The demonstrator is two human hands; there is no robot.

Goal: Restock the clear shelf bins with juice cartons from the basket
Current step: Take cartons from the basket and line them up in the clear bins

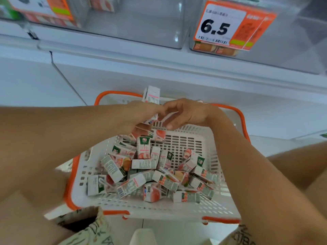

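Nearest my view I see printed fabric (85,228) at the bottom edge, and just beyond it the white slotted basket (208,144) with its orange rim, resting between the person's legs. A loose heap of juice cartons (145,172) covers the basket floor, lying at all angles; one carton (143,147) stands upright near the middle of the heap. Over the far half of the basket both forearms converge. The left hand (139,114) has its fingers curled around a juice carton (150,97) whose white top sticks up above the knuckles; this grip is narrow and holding that carton, and a further carton edge shows beneath the hand, though I cannot tell how many it holds. The right hand (185,114) meets the left at the fingertips, its fingers bent loosely; whether its grip pinches a carton I cannot tell. Beyond the basket runs the white shelf (123,55). On it stand clear bins: the middle bin (141,22) shows bare walls, the right bin (283,32) carries an orange price tag (230,25) reading 6.5 with cartons visible beneath it, and the left bin (76,13) holds blurred cartons.
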